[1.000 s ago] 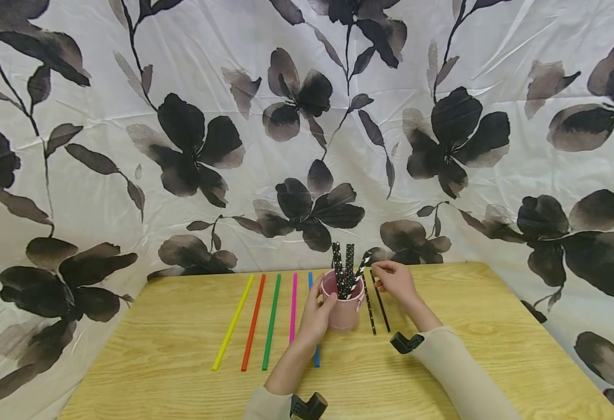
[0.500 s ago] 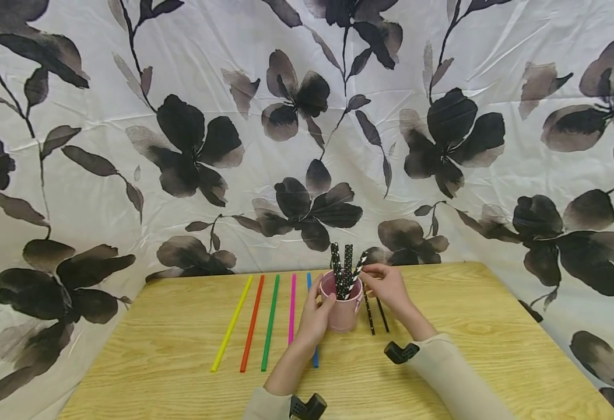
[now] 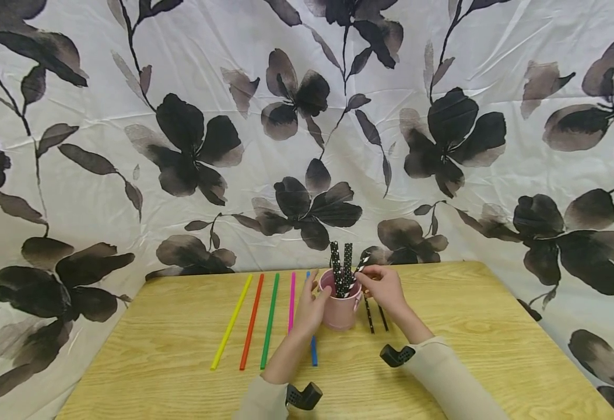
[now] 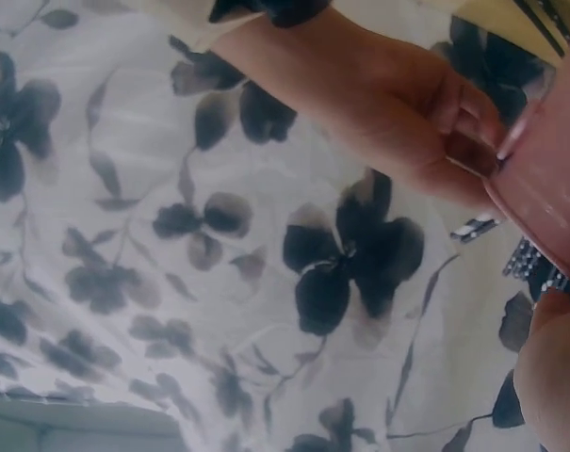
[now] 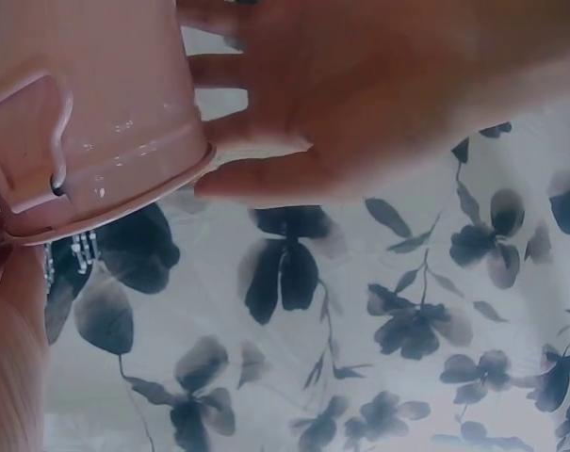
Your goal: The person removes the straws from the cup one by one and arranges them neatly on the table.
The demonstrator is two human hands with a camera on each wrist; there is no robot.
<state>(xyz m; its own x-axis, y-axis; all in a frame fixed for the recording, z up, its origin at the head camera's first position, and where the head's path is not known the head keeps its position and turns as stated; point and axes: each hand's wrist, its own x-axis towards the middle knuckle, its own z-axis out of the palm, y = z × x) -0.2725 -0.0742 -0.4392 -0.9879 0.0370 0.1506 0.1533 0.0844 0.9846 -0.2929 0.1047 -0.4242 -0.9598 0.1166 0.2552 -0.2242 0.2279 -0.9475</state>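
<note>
The left hand (image 3: 309,312) spreads straight fingers beside an upright pink pail (image 3: 340,318); the right hand (image 3: 386,289) bends its fingers at the opposite rim, by a black-and-white striped straw (image 3: 364,261) — I cannot tell whether they pinch it. Dotted black straws (image 3: 348,259) stand inside. On the wooden table (image 3: 170,326), two dark straws (image 3: 369,318) lie right — yellow (image 3: 231,322), red (image 3: 252,322), green (image 3: 270,322), magenta (image 3: 292,303) and blue straws (image 3: 314,353), left.
</note>
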